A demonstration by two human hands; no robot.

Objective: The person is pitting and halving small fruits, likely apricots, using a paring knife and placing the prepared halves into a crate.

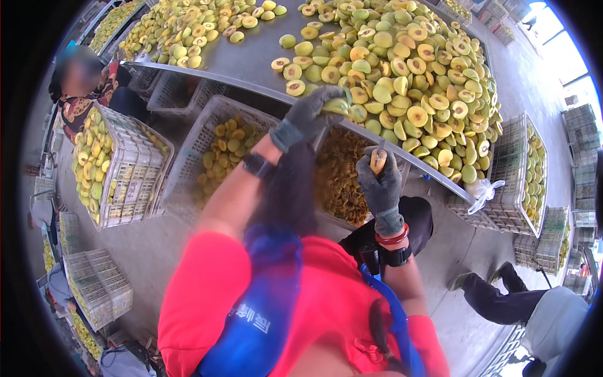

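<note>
My left hand, in a dark grey glove, is closed around yellow-green stone fruit at the near edge of the metal table. How many pieces it grips I cannot tell. In my right hand, gloved the same way, is a small knife with a light wooden handle, its blade pointing toward the table. A large heap of fruit halves covers the tabletop in front of both hands. Below them, a crate of brown scraps, apparently pits, stands between table and lap.
A crate partly filled with fruit stands left of my legs. Further left are stacked full crates and a seated person. More full crates and a tied plastic bag are at the right, with another person behind.
</note>
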